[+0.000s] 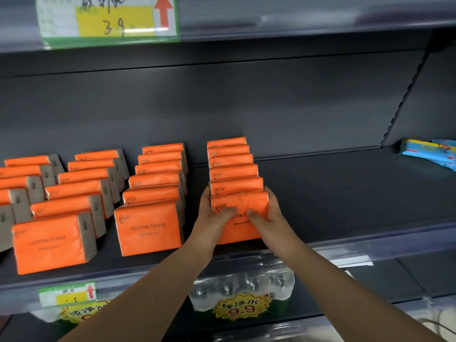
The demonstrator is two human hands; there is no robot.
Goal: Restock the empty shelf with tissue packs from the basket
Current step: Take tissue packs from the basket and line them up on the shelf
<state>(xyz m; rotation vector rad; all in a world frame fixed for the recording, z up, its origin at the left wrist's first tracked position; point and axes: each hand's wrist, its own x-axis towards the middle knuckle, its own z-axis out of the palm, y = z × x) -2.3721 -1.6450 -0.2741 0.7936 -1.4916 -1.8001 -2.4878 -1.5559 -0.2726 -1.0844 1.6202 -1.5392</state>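
Observation:
Orange "Cotton Tissue" packs stand upright in several front-to-back rows on a dark grey shelf (345,193). The front tissue pack (240,206) of the rightmost row is gripped on both sides. My left hand (213,213) holds its left edge with the thumb on its face. My right hand (267,213) holds its right edge, thumb likewise on the front. Behind it the row of packs (232,166) runs to the back wall. The basket is out of view.
Further rows of orange packs (150,193) fill the shelf's left half. Blue packs (429,154) lie at the far right. Bare shelf lies between them and my hands. Wrapped water bottles (243,290) sit on the shelf below. Price tags (67,293) hang on the shelf edges.

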